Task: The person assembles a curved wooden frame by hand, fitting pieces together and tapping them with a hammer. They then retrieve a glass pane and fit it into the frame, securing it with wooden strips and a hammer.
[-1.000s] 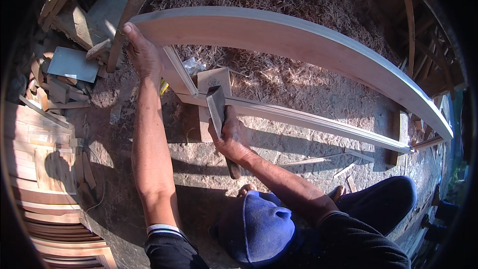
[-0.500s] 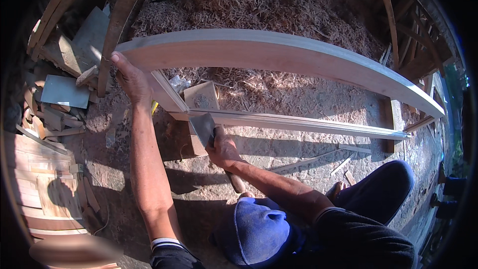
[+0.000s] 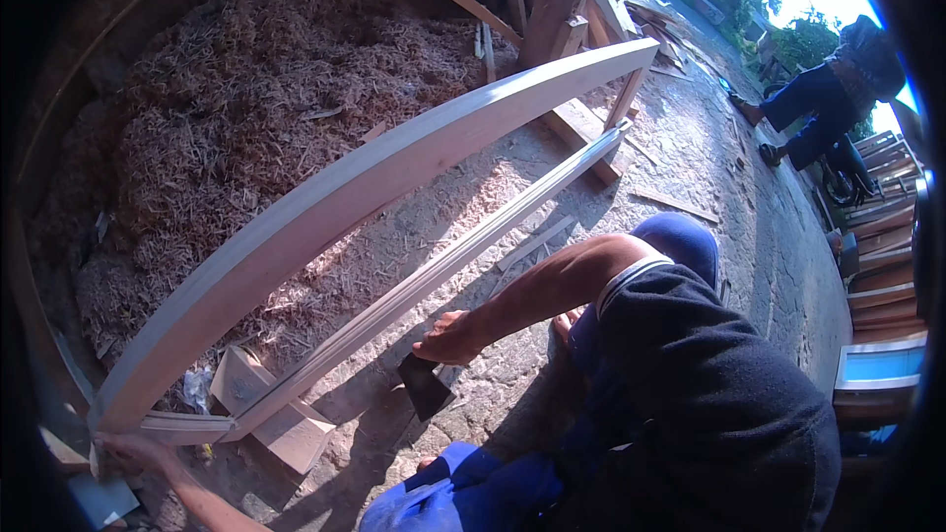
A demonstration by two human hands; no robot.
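A long wooden frame [image 3: 394, 172] rises from the lower left to the upper right. It has a broad plank, a thinner grooved rail [image 3: 434, 276] and short end pieces. My left hand [image 3: 138, 450] is closed round the frame's near left corner, its fingers partly hidden behind the wood. Below the rail, my right hand [image 3: 449, 337] grips a hatchet close to its head. The dark, flared hatchet blade [image 3: 426, 390] points down, apart from the frame. A wooden block [image 3: 286, 429] lies beneath the frame's near end, and another timber [image 3: 581, 133] lies beneath the far end.
Behind the frame is a big heap of wood shavings [image 3: 227, 89]. Thin wood strips [image 3: 675, 204] lie on the rough ground. A person [image 3: 838, 79] in dark clothes stands at the upper right, near stacked wooden panels [image 3: 887, 266]. A post [image 3: 552, 10] rises at the back.
The view has swung to the right, bringing the other person and the panels in. My left hand stays at the frame's end. The hatchet has moved away from the rail and its blade now hangs down.
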